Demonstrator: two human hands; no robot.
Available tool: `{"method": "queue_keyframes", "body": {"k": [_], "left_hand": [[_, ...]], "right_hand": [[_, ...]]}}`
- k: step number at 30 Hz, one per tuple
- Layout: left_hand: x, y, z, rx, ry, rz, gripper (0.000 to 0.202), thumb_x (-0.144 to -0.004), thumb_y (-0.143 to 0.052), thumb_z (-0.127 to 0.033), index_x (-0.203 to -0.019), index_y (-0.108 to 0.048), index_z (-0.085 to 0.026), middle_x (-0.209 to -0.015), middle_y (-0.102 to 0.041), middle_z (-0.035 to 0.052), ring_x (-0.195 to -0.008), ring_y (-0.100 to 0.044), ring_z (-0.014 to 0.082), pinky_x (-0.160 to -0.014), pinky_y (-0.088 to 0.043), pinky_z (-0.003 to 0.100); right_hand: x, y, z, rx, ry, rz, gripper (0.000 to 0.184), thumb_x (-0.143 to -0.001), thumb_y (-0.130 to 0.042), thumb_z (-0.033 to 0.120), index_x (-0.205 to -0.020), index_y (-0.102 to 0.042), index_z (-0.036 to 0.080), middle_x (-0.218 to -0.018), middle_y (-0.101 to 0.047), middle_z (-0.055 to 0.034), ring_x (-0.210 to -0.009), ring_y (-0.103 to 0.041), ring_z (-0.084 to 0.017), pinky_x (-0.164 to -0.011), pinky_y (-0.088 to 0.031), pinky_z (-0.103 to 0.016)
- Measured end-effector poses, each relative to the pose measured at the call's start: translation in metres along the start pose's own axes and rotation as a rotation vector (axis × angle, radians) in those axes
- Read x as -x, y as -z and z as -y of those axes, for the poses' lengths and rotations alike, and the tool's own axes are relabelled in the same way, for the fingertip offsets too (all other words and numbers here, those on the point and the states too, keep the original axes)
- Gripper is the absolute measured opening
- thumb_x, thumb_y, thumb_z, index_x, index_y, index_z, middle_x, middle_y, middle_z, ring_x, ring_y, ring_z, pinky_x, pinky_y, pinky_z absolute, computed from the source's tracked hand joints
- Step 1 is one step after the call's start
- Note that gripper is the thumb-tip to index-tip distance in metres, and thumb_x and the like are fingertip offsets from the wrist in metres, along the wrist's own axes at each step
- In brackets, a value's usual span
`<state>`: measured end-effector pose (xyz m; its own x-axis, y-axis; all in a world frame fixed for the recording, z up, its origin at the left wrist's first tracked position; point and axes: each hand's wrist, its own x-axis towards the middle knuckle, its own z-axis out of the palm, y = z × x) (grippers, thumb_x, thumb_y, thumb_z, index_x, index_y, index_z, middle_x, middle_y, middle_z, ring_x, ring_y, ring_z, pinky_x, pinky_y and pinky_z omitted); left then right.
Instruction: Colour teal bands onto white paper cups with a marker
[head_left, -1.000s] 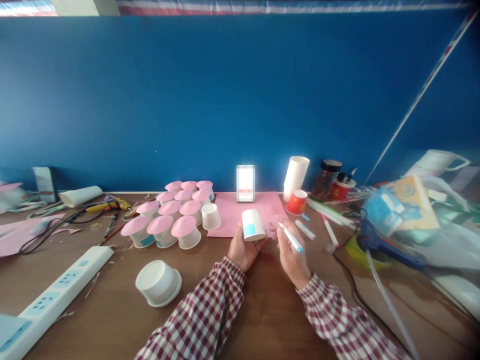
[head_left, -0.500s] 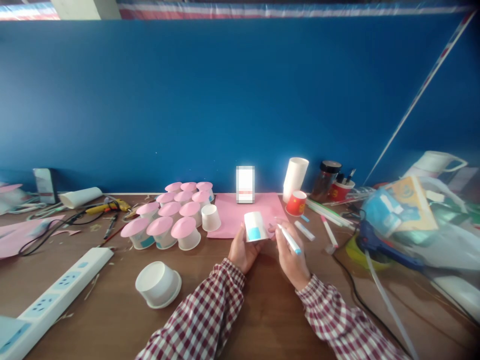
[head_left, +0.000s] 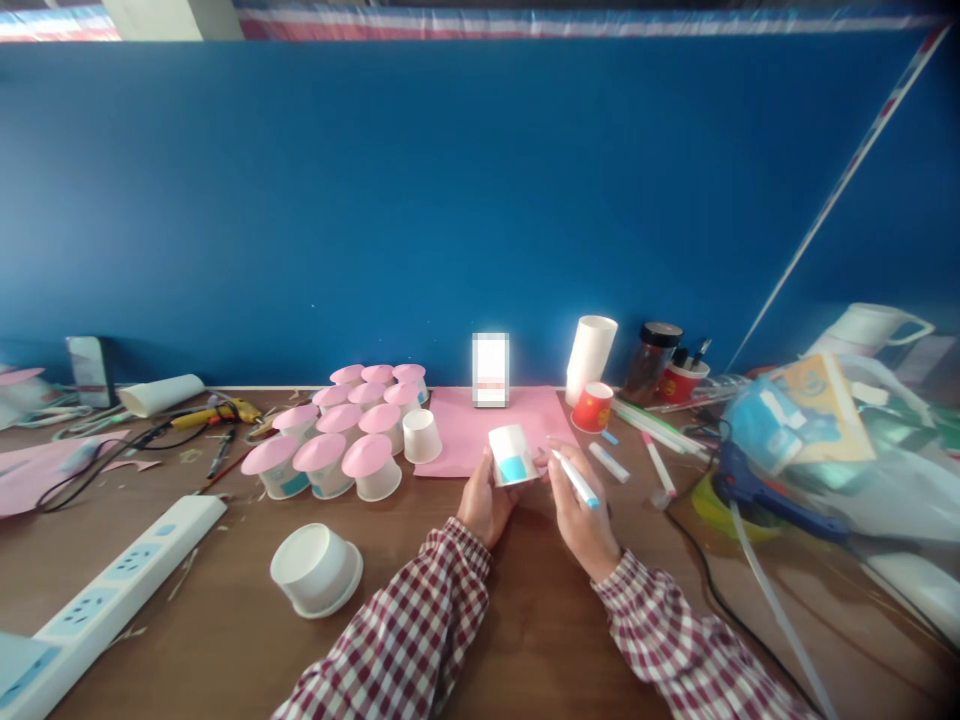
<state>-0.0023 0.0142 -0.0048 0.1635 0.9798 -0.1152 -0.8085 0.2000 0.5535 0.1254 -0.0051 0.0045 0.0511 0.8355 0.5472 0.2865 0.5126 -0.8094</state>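
My left hand (head_left: 484,505) grips a small white paper cup (head_left: 511,455), held upside down and tilted, with a blue patch coloured on its side. My right hand (head_left: 581,515) pinches a white marker with a blue end (head_left: 576,479), its tip close to the cup's right side. Both hands hover over the brown table (head_left: 225,640), just in front of a pink paper sheet (head_left: 465,425). To the left stands a cluster of several upturned white cups topped with pink discs (head_left: 337,440), with one plain upturned cup (head_left: 421,435) beside them.
A stack of white cups (head_left: 316,568) lies near left. A white power strip (head_left: 97,590), glue gun (head_left: 217,410) and cables lie at left. Red cup (head_left: 592,406), tall white cup stack (head_left: 590,352), dark jar (head_left: 654,358), loose markers (head_left: 660,465) and plastic bags (head_left: 825,440) crowd the right.
The cup has tilted and shifted slightly right in my left hand. My right hand with the marker has edged closer to it.
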Motion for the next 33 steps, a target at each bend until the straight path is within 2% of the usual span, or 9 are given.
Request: {"method": "queue_keyframes", "body": {"k": [10, 18, 23, 30, 33], "left_hand": [[0.002, 0.0, 0.0, 0.01, 0.032, 0.046, 0.052, -0.091, -0.041, -0.049, -0.11, -0.059, -0.004, -0.096, -0.069, 0.0172, -0.089, -0.066, 0.0254, -0.088, -0.05, 0.041], [-0.001, 0.003, 0.001, -0.026, 0.034, 0.011, 0.052, -0.089, -0.045, -0.05, -0.109, -0.06, -0.005, -0.098, -0.068, 0.0176, -0.09, -0.065, 0.0261, -0.089, -0.05, 0.042], [0.0, 0.003, 0.0, -0.076, 0.053, 0.015, 0.05, -0.089, -0.044, -0.05, -0.106, -0.062, -0.006, -0.096, -0.068, 0.0161, -0.086, -0.064, 0.0245, -0.084, -0.05, 0.039], [0.002, 0.001, 0.0, -0.093, 0.097, 0.075, 0.051, -0.089, -0.046, -0.05, -0.109, -0.062, -0.006, -0.099, -0.068, 0.0162, -0.088, -0.063, 0.0237, -0.082, -0.049, 0.036], [0.002, 0.002, 0.001, -0.092, 0.104, 0.098, 0.05, -0.088, -0.048, -0.048, -0.111, -0.061, -0.006, -0.102, -0.067, 0.0165, -0.09, -0.063, 0.0239, -0.083, -0.049, 0.036]], "right_hand": [[0.001, -0.001, -0.001, -0.011, 0.002, 0.028, 0.027, -0.096, -0.044, 0.032, -0.114, -0.056, 0.017, -0.101, -0.066, -0.0102, -0.087, -0.065, -0.02, -0.079, -0.055, -0.036], [0.0, -0.001, 0.001, -0.027, 0.013, 0.024, 0.027, -0.096, -0.043, 0.032, -0.114, -0.056, 0.017, -0.097, -0.066, -0.0099, -0.087, -0.065, -0.02, -0.079, -0.055, -0.037], [0.001, 0.001, 0.001, -0.029, 0.035, 0.001, 0.03, -0.096, -0.044, 0.034, -0.117, -0.057, 0.018, -0.09, -0.065, -0.008, -0.08, -0.063, -0.019, -0.074, -0.056, -0.036], [-0.001, 0.004, 0.005, -0.029, -0.013, -0.07, 0.024, -0.093, -0.047, 0.035, -0.101, -0.063, 0.018, -0.069, -0.061, -0.0027, -0.064, -0.06, -0.016, -0.061, -0.055, -0.03], [-0.002, 0.004, 0.01, -0.03, -0.014, -0.086, 0.024, -0.093, -0.047, 0.036, -0.095, -0.061, 0.017, -0.069, -0.06, -0.0023, -0.06, -0.059, -0.015, -0.056, -0.053, -0.027]]}}
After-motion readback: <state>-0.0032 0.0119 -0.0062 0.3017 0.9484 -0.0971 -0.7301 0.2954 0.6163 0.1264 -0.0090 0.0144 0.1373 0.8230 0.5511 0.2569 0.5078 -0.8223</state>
